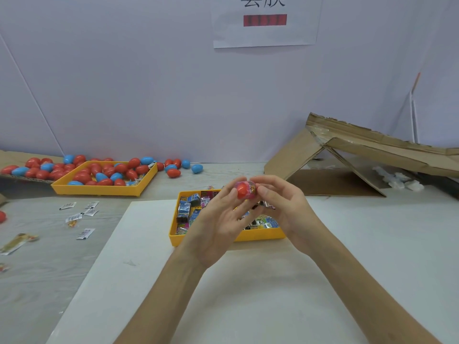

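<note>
Left grip (218, 219) and right grip (280, 209) both pinch the red egg (243, 192) at the fingertips, raised over the yellow tray (248, 236) — the egg's printed wrap (252, 188) is unreadable, the tray's contents partly hidden behind both palms.

hands (218, 224) 2 | trays (99, 191) 2 | held egg (244, 191) 1 | sign (265, 37) 1

It was a small packing workstation: a worktop (372, 244) carried yellow trays (104, 189) of red and blue plastic eggs (106, 172), a torn cardboard box (360, 150), and a printed wall sign (265, 21).
</note>
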Motion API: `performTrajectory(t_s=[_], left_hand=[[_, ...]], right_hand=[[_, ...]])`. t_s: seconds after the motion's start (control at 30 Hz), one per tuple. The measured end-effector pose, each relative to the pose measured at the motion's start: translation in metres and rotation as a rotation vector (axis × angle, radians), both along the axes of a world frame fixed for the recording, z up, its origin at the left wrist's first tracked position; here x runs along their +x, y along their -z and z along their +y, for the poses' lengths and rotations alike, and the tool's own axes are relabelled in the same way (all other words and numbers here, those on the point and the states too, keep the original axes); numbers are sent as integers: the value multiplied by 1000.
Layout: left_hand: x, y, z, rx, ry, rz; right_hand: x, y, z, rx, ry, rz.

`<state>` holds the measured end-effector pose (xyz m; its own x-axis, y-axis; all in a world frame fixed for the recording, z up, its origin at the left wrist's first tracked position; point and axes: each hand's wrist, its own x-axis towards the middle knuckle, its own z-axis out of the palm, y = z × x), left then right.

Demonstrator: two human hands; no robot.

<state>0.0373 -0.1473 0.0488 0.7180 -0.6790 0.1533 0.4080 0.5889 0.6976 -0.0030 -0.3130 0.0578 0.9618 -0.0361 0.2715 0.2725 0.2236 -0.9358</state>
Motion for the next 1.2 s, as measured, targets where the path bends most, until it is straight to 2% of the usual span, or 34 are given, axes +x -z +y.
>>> performTrajectory(t_s=[0.17, 0.47, 0.8, 1.2], left_hand=[[-1, 1, -2, 122, -8, -96], [-1, 4, 0, 30, 36, -85], [-2, 4, -1, 34, 13, -62], [-4, 7, -4, 90, -30, -122]], right_hand=[[2, 1, -1, -38, 91, 10], [0, -1, -2, -28, 52, 3], [1, 3, 1, -96, 188, -23], [-1, -2, -7, 93, -45, 105]])
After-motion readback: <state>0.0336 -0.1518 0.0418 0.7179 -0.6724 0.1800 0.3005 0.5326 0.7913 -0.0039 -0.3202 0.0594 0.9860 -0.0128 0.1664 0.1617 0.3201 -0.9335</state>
